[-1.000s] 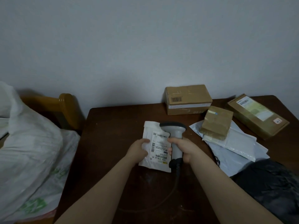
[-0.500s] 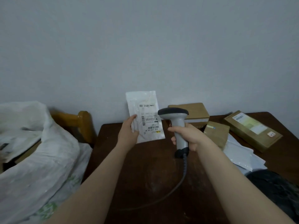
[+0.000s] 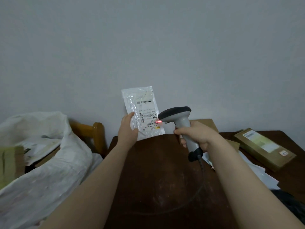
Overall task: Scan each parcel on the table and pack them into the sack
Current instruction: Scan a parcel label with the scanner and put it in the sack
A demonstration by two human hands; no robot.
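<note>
Though behind right hand [image 3: 198,137], box [image 3: 207,124] part-visible.

Centre: a dark wooden table [image 3: 156,171] stands against a pale wall.
Above the table's far edge: the left hand [image 3: 127,131] holds a white plastic mailer parcel [image 3: 142,103] upright. Just right of it, the right hand [image 3: 198,136] grips a grey handheld scanner [image 3: 179,116], its head towards the label.
Left of the table: a white woven sack [image 3: 49,171] with parcels inside. An orange-brown wooden chair back [image 3: 97,134] stands between the sack and the table.
Right side of the table: a long flat cardboard box [image 3: 264,146] lies near the far right edge, with a pile of white flat mailers [image 3: 257,172] in front of it. A brown cardboard box [image 3: 206,123] sits behind the right hand.
From the scanner's base: a black cable [image 3: 202,176] runs down onto the table.
</note>
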